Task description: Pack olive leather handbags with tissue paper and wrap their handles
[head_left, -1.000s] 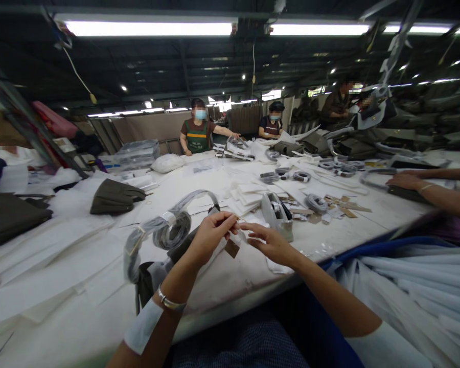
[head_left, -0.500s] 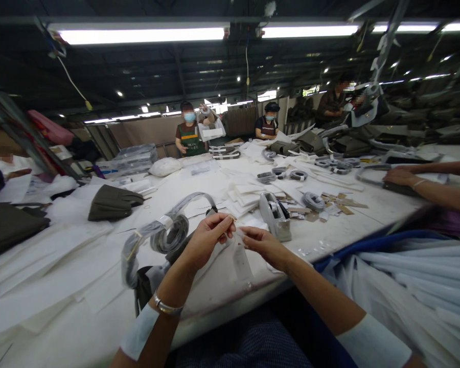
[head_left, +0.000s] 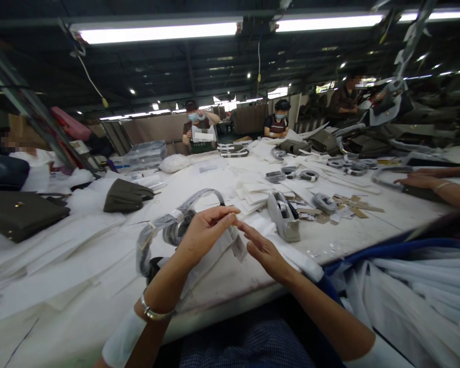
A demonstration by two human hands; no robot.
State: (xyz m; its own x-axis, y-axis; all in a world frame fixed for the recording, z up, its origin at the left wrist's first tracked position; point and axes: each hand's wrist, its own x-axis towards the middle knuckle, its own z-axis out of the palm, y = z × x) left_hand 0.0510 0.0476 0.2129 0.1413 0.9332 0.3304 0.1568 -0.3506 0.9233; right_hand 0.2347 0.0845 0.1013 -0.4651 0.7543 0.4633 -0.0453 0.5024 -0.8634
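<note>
My left hand (head_left: 207, 234) is raised over the table's near edge, thumb and fingertips pinched together. Whatever lies in the pinch is too small to make out. My right hand (head_left: 267, 256) is beside it with the fingers stretched out and the thumb apart; its index fingertip meets or nearly meets the left fingertips. Below and between the hands shows a small clear plastic piece (head_left: 238, 249). Behind my left wrist, a strap wrapped in grey plastic (head_left: 167, 221) arches up and coils, next to a dark item mostly hidden by my forearm.
An upright plastic-wrapped item (head_left: 287, 225) stands right of my hands, near coiled wrapped straps (head_left: 324, 203) and cardboard scraps (head_left: 354, 207). Olive bags (head_left: 23, 212) and white sheets (head_left: 69, 255) lie at left. A co-worker's hands (head_left: 421, 180) work at far right.
My right fingers have straightened from a pinch. My left fingers have closed flatter together. The view has turned slightly left. A co-worker across the table has lowered a wrapped item to chest height.
</note>
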